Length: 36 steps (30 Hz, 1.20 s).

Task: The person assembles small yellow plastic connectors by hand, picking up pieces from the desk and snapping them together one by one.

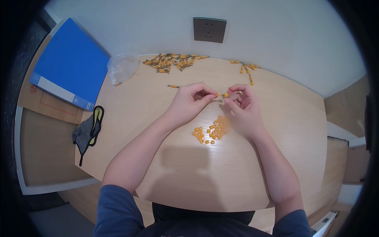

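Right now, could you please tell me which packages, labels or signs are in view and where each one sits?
Clear crumpled plastic bag: far-left table edge, nearly empty.
Blue flat rectangular binder: left of the table, leaning, with a white label strip along its lower edge.
Grey square wall socket plate: wall behind the table.
No screens.

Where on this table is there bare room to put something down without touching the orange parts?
The wooden table is bare along its near edge, between the forearms and below the small orange rings. The right side past the right hand is bare too. It is crowded along the far edge: the large pile of orange pins, the smaller pile, and the clear bag.
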Motion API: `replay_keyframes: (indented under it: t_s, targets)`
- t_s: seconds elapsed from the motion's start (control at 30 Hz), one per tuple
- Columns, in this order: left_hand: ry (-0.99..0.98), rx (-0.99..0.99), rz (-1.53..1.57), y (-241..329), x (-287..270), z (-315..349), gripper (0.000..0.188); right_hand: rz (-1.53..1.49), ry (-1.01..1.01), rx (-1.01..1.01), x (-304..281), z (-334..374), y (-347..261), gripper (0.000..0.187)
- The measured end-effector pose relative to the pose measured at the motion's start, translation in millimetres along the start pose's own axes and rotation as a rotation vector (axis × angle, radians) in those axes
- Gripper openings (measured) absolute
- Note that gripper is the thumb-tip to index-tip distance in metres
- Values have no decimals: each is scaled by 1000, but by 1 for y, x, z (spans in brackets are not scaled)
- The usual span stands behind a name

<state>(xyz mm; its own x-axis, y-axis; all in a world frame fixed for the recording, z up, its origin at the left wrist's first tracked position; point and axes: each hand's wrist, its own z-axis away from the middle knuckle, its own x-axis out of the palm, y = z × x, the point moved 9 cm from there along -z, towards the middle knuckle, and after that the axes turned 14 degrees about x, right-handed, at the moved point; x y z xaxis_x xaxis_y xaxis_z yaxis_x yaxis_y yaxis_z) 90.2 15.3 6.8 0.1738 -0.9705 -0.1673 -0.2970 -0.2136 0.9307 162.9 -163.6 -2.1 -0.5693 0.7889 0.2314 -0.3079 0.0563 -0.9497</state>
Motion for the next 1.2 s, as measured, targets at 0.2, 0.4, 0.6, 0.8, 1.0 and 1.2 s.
replay_keyframes:
  t_s: [0.2,0.4,0.6,0.8,1.0,1.2]
  targets:
    - [-10,-16,-8,0,1,1,10,-59,15,61,-2,1,-2,33]
    - [-5,19,-49,1,-1,0,10,23,31,31,6,2,3,22]
    - [6,12,-19,0,-1,-1,10,-5,-10,155,-6,-8,23,18]
    - [7,-11,4,-2,-2,0,10,146,68,-88,7,4,-4,12]
    - [-4,-36,39,-1,1,1,10,11,11,168,2,-1,14,10]
    - [17,-42,31,-2,-1,0,10,37,45,41,13,6,-1,8]
